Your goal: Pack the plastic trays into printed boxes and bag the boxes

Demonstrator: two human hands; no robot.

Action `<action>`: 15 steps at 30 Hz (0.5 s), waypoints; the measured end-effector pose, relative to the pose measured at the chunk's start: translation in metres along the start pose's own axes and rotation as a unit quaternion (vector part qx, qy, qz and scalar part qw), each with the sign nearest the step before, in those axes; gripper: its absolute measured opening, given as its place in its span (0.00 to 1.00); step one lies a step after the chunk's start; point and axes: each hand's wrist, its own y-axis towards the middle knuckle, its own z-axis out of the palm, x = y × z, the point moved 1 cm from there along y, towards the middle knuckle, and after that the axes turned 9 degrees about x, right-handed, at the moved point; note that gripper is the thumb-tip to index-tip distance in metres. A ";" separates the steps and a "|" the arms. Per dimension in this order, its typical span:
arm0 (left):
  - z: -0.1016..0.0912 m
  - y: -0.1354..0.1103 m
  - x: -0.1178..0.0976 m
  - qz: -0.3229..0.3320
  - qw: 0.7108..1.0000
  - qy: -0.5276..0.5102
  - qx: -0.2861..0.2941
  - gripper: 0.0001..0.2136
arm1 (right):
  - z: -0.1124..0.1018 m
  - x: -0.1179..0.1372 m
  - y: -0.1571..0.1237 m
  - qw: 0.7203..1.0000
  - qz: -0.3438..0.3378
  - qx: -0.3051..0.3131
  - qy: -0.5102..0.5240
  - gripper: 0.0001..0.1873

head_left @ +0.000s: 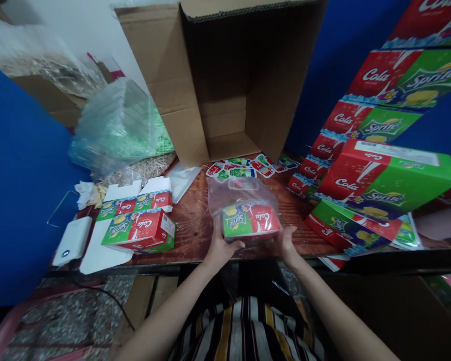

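A red and green Cola/Sprite box is inside a clear plastic bag at the table's front edge. My left hand grips its left end, thumb laid along the lower front. At the right end, my right hand presses against the bagged box, its thumb pointing outward. The bag's upper part lies flat beyond the box, towards several can-shaped printed cards. To the left, another Cola/Sprite box rests on flattened white-backed cartons.
A large open cardboard box stands at the back. Stacked Cola/Sprite boxes rise on the right. At left are a white device, clear plastic bags and shredded filler. Blue panels flank the wooden table.
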 end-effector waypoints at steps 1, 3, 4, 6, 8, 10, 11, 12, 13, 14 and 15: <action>-0.001 0.001 -0.009 0.013 1.000 -0.006 0.004 0.56 | 0.001 0.004 0.000 1.000 -0.014 0.004 0.000 0.50; -0.001 0.003 -0.025 0.048 0.998 -0.027 0.003 0.60 | 0.004 0.011 0.004 0.999 -0.041 0.016 0.016 0.51; 0.001 0.005 -0.030 0.058 0.998 -0.036 0.006 0.61 | 0.007 0.013 0.006 0.998 -0.049 0.022 0.030 0.50; 0.007 0.009 -0.034 0.056 0.997 -0.046 0.018 0.59 | 0.013 0.014 0.011 0.996 -0.058 0.027 0.063 0.47; 0.012 0.011 -0.030 0.049 0.998 -0.043 0.017 0.56 | 0.018 0.010 0.014 0.994 -0.068 0.021 0.079 0.45; 0.015 0.012 -0.021 0.055 0.998 -0.039 0.007 0.54 | 0.020 0.004 0.014 0.995 -0.079 0.009 0.068 0.44; 0.015 0.012 -0.015 0.061 0.997 -0.040 0.004 0.54 | 0.019 0.001 0.013 0.995 -0.080 0.006 0.057 0.44; 0.014 0.011 -0.010 0.062 0.997 -0.041 0.001 0.53 | 0.018 -0.003 0.011 0.996 -0.076 0.004 0.045 0.44; 0.013 0.011 -0.005 0.060 0.997 -0.043 -0.001 0.53 | 0.015 -0.007 0.009 0.997 -0.069 0.003 0.032 0.45; 0.012 0.010 -0.001 0.053 0.998 -0.044 0.000 0.53 | 0.013 -0.011 0.007 0.998 -0.058 0.004 0.020 0.45; 0.010 0.010 0.002 0.043 0.998 -0.045 0.002 0.53 | 0.009 -0.014 0.005 0.999 -0.045 0.008 0.007 0.47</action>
